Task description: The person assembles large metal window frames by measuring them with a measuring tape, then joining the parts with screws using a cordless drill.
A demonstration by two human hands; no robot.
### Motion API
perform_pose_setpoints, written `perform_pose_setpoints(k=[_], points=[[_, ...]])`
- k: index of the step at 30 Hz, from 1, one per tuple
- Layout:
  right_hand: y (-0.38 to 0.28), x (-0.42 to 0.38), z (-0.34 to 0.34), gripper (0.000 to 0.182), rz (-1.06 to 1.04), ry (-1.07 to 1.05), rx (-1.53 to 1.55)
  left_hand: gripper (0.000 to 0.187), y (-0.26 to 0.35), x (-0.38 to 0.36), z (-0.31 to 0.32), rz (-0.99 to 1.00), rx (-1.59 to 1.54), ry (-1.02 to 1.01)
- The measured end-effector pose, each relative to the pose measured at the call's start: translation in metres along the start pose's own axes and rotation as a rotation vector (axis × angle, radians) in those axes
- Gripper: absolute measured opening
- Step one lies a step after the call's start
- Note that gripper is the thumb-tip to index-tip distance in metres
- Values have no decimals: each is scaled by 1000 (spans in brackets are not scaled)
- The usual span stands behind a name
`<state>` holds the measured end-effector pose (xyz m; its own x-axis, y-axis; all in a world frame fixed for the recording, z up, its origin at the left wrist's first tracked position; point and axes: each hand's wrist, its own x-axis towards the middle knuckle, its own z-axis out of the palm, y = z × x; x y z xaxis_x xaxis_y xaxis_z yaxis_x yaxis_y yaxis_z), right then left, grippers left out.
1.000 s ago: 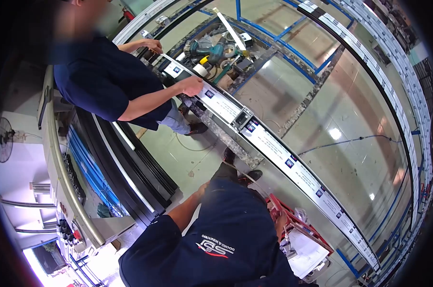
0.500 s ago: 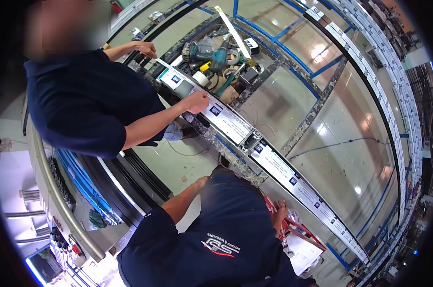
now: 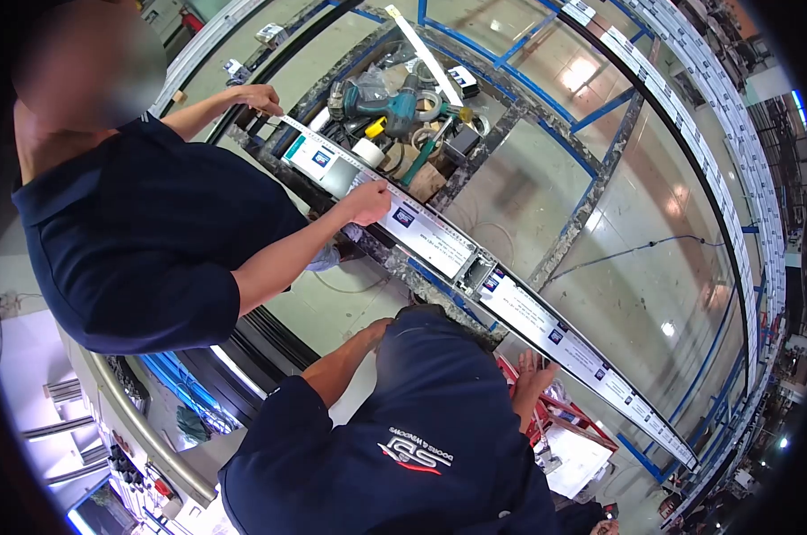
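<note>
My left hand [image 3: 378,332] is beside my shirt front, its fingers hidden behind the cloth. My right hand [image 3: 532,376] is open, fingers stretched, above a red-framed stand [image 3: 575,419] and close to a long white-filmed profile [image 3: 559,337]. That profile meets another labelled length [image 3: 434,245] at an open-ended dark joint [image 3: 476,272]. Across the bench, a co-worker's hand [image 3: 368,202] presses on the nearer length. The co-worker's other hand [image 3: 260,98] is at the far end of a marked measuring strip [image 3: 310,134] along the profile's edge.
A tray on the blue-framed bench holds a teal cordless drill [image 3: 394,105], a tape roll [image 3: 368,152], a green-handled hammer [image 3: 426,153] and other items. Long dark and white profiles [image 3: 680,125] curve along the right. Black lengths [image 3: 274,343] lie at lower left.
My right hand has risen nearer the profile, with its fingers more visible. The co-worker's body has shifted left, both hands staying along the profile. The view has turned slightly.
</note>
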<state>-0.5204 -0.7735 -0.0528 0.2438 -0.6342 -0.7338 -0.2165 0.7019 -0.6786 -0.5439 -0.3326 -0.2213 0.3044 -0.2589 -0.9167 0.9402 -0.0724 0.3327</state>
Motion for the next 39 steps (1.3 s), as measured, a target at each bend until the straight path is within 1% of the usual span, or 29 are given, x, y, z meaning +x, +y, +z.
perform_pose_setpoints(k=[3,4,6,9,12,15,18,19,20,21,22,24,27,29,31,34,37,39], points=[[-7,-11,18,71,-30,60,32,32,12,-12,-3,136,82,-10],[-6,-2,17,67,-35,65,-20,31,-5,14,-14,157,115,-66],[-1,20,9,55,-18,2,-133,30,32,-21,0,-50,-38,-20],[5,25,12,48,-22,42,-158,37,32,-10,-2,-53,81,46],[6,29,8,40,-36,36,-204,31,34,-7,0,-118,44,32],[9,40,4,35,-28,71,-207,31,41,-8,0,-109,108,38],[5,33,11,35,57,50,-153,30,0,36,-6,-136,-110,44],[6,29,16,37,47,68,-165,33,6,26,-8,-128,-40,31],[5,24,18,38,27,-3,-151,36,14,19,-8,-119,28,21],[7,23,21,38,39,13,-122,40,21,12,-7,-111,98,9],[8,26,19,38,47,33,-91,37,20,14,-8,-114,51,48],[9,31,17,37,45,-15,-87,33,21,14,-3,-118,-36,113],[7,32,16,36,36,-49,-75,35,31,10,-9,-89,147,63],[4,29,14,37,49,-48,-117,37,32,7,-6,-93,121,66],[1,29,11,37,65,-64,-157,39,38,-1,2,-130,-29,96],[-2,26,8,37,82,-108,-200,45,49,-12,4,-126,126,157],[-5,19,11,38,66,-122,-214,51,54,-15,3,-145,176,106],[-5,15,14,38,58,-114,-224,53,54,-17,5,-158,125,124]])
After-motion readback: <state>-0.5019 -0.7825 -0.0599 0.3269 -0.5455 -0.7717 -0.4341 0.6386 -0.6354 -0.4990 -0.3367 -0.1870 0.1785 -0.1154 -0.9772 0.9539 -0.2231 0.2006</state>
